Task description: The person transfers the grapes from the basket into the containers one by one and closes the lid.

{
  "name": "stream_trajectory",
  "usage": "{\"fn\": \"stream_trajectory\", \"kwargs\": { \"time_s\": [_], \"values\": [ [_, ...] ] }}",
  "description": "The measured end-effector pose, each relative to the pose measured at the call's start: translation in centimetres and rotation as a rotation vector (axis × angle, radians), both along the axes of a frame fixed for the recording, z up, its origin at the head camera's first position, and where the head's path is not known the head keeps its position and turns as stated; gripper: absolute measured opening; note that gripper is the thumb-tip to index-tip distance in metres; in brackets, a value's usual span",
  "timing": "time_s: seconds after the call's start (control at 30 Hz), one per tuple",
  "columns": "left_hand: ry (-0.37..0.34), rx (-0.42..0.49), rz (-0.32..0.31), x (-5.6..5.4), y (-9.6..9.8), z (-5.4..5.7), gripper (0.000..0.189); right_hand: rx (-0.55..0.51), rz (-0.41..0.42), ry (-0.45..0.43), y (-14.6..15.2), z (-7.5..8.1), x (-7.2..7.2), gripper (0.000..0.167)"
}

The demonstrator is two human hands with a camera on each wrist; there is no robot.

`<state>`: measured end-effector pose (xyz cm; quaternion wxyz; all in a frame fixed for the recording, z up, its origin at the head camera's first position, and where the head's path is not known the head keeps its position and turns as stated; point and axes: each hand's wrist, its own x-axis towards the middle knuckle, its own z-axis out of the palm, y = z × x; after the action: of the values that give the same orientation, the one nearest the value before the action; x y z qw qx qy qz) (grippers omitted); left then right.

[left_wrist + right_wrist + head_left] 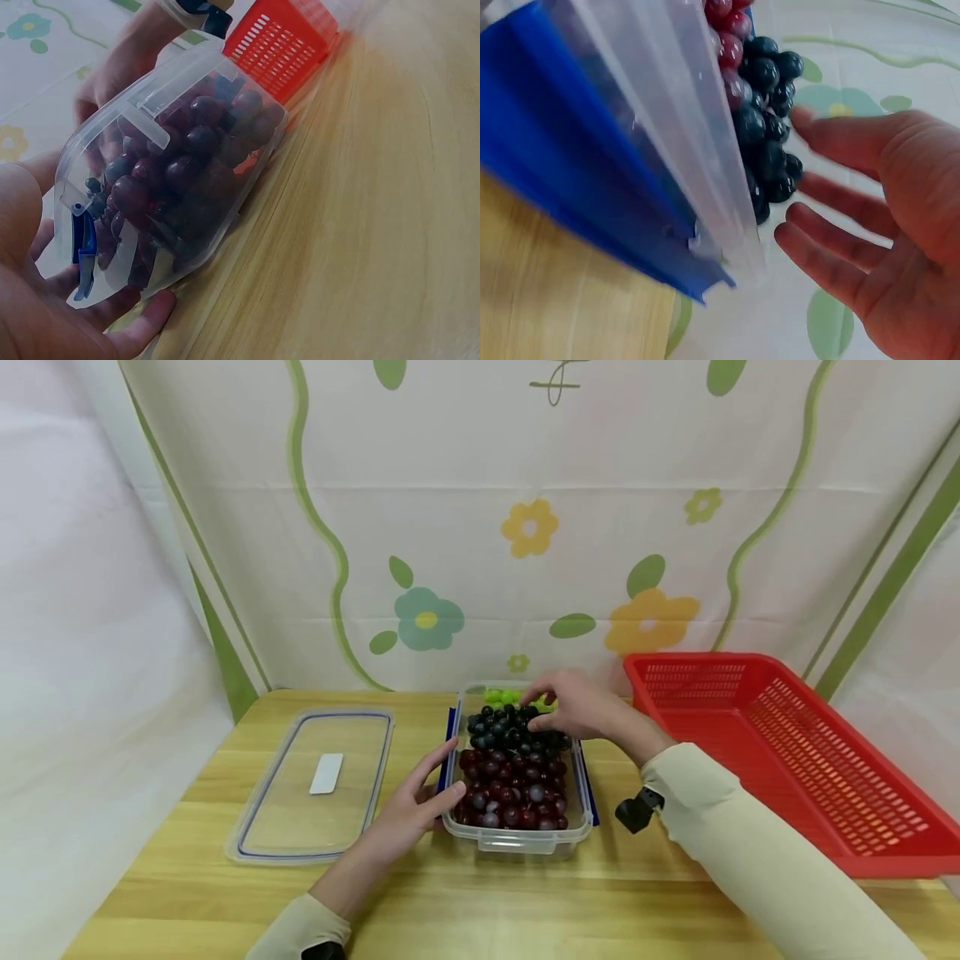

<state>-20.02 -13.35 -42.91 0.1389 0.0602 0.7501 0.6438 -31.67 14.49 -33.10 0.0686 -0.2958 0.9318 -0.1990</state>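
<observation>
A clear plastic food box (517, 842) with blue side clips stands on the table. Red grapes (517, 789) fill its front, black grapes (510, 731) lie behind them, and some green grapes (501, 696) show at the back. My left hand (408, 814) rests against the box's left side, thumb at the rim; in the left wrist view its fingers spread along the wall by a blue clip (84, 251). Over the back of the box, my right hand (577, 706) has its thumb and fingers apart, fingertips right at the black grapes (769, 142).
A clear lid (281, 852) with a blue seal and a white label (327, 773) lies flat left of the box. To the right stands a red perforated plastic basket (780, 760). A flower-printed curtain (465, 527) hangs behind the wooden table (480, 918).
</observation>
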Motion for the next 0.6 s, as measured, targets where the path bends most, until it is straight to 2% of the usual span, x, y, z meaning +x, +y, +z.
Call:
{"fn": "stream_trajectory", "kwargs": {
  "time_s": [0.07,0.2,0.37,0.6],
  "values": [
    [0.0,-0.002,-0.001,-0.1,0.1,0.0,0.067,-0.007,-0.01,0.009,0.6,0.0,0.1,0.022],
    [-0.001,0.0,-0.002,-0.1,0.0,0.0,0.067,-0.003,0.044,0.069,1.0,-1.1,0.2,0.002],
    [0.004,0.005,-0.002,0.0,0.0,0.0,0.066,0.003,0.055,0.124,0.8,-2.0,0.2,0.009],
    [0.005,0.016,0.003,0.1,0.0,-0.1,0.065,-0.011,0.052,0.101,0.8,-2.0,0.0,0.009]
  ]
}}
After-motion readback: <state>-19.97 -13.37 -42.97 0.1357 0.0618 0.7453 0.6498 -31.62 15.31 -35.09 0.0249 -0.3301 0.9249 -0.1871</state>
